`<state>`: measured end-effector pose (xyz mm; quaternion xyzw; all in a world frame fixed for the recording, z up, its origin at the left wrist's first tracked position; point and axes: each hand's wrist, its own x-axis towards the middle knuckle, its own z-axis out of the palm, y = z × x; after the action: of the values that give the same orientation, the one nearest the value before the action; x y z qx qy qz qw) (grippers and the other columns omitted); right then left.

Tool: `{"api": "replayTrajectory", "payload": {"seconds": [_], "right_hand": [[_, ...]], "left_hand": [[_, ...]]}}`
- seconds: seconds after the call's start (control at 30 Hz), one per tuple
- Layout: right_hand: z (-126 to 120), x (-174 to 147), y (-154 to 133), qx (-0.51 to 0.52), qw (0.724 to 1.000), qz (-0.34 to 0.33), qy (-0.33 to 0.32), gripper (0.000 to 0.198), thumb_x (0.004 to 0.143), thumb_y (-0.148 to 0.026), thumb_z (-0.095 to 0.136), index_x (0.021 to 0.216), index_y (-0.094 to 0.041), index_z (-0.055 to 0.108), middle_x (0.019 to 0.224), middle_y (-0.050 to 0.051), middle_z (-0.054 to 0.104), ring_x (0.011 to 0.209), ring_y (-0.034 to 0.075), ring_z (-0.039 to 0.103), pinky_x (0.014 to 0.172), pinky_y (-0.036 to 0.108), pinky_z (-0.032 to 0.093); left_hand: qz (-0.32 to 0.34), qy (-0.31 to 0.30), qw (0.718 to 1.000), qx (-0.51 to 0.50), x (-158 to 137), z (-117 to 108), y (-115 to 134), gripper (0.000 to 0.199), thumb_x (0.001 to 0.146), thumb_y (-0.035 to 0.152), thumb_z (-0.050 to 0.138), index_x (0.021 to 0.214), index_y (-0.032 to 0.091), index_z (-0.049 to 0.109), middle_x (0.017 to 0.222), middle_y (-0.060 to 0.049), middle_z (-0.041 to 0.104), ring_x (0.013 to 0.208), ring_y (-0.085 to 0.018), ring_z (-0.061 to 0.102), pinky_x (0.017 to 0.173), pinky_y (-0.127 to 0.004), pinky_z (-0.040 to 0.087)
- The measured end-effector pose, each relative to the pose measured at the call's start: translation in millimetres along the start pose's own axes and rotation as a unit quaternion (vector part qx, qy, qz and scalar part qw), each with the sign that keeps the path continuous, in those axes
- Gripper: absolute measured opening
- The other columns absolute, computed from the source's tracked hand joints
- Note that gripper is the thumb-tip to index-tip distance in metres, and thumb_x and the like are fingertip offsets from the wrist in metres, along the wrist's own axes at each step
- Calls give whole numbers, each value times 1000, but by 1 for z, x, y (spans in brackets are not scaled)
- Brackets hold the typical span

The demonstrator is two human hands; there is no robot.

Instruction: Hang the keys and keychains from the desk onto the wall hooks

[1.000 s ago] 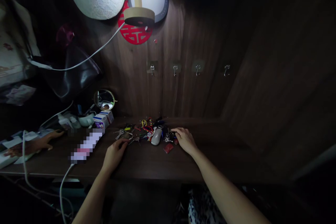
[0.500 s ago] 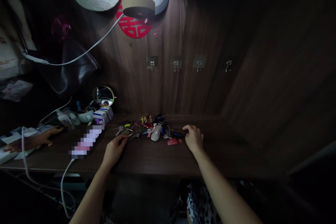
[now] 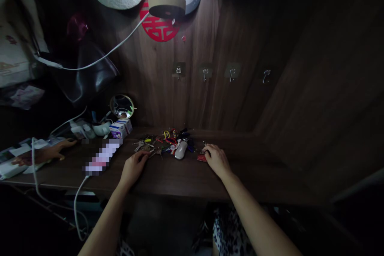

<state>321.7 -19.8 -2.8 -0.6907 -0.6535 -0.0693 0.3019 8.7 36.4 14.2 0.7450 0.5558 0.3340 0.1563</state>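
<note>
A loose pile of keys (image 3: 141, 144) and key rings lies on the dark wooden shelf (image 3: 177, 178), mixed with coloured cords (image 3: 171, 141) and a grey-white oval fob (image 3: 180, 150). At the pile's left front edge, my left hand (image 3: 133, 168) rests with thumb and forefinger closed at some keys; its grip is partly hidden. On the right side, my right hand (image 3: 218, 161) pinches a small metal keychain clasp (image 3: 205, 143), its other fingers curled. A red tag (image 3: 202, 158) lies just under those fingertips.
Left of the pile are a phone-like blurred object (image 3: 103, 156) on a white cable (image 3: 76, 208), a small box (image 3: 120, 128) and a round mirror (image 3: 122, 107). Several metal hooks (image 3: 205, 73) line the back wall. A lamp (image 3: 167, 5) hangs above.
My right hand has moved left, from the pile's right end onto the keychain clasp, partly covering the red tag. My left hand stays at the same keys. The view has shifted slightly.
</note>
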Motion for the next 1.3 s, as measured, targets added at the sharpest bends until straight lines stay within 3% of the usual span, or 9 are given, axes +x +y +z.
{"api": "replayTrajectory", "payload": {"seconds": [0.13,0.27,0.47,0.67,0.8,0.9,1.1,1.17,1.3], "right_hand": [[-3,0,1,6,999,-7,45,24,75,-5,43,85,-22,59,93,3,64,93,17,56,81,31,38],[-9,0,-9,-4,996,-21,91,21,78,-14,47,95,-20,58,98,6,62,96,21,54,84,35,38],[-4,-1,-15,-28,993,-117,-5,33,84,-25,50,117,-29,55,125,7,51,116,23,44,95,41,34],[0,2,-12,-12,993,-115,-10,11,84,-21,51,85,-23,62,105,5,60,108,20,49,89,37,38],[-6,2,-15,-9,992,-123,-4,14,87,-21,48,79,-21,59,92,4,63,97,19,52,84,35,37],[-10,1,-15,15,994,-112,6,16,89,-25,46,79,-21,58,83,2,63,87,18,54,80,33,37],[-11,-1,-11,85,986,-141,24,16,89,-26,47,80,-23,60,79,0,63,82,14,57,81,30,37],[-9,-1,-9,89,985,-149,26,16,88,-27,48,79,-23,60,78,-1,63,80,15,58,80,30,38],[-6,-1,-7,95,985,-141,36,16,88,-28,48,77,-24,59,76,0,64,78,15,59,79,30,41]], "left_hand": [[-5,-8,1000,-6,0,-1,1,29,80,41,41,88,27,66,93,1,72,89,-21,65,76,-26,47],[2,-10,1000,-14,0,-1,1,29,80,40,41,88,26,65,94,0,71,90,-21,65,78,-27,47],[-2,-13,1000,4,-1,1,1,29,80,39,42,89,27,65,94,-1,71,88,-21,65,77,-28,48],[6,-8,1000,-8,-2,0,4,26,80,38,43,86,27,66,95,0,71,92,-21,64,80,-29,47],[16,50,997,-58,-4,5,13,28,80,37,43,89,24,65,95,0,71,93,-20,64,82,-28,48],[43,78,992,-92,-7,21,31,28,83,36,42,93,22,64,94,-2,70,90,-19,64,80,-29,49],[200,3,972,-123,-9,77,91,24,84,26,48,103,23,62,104,-5,65,100,-19,57,91,-34,43],[208,-6,972,-109,-7,92,105,24,82,25,52,104,23,62,105,-6,64,100,-21,55,91,-37,41],[201,-20,975,-92,0,106,116,14,82,25,54,89,22,65,94,-5,66,93,-22,56,84,-37,41]]}}
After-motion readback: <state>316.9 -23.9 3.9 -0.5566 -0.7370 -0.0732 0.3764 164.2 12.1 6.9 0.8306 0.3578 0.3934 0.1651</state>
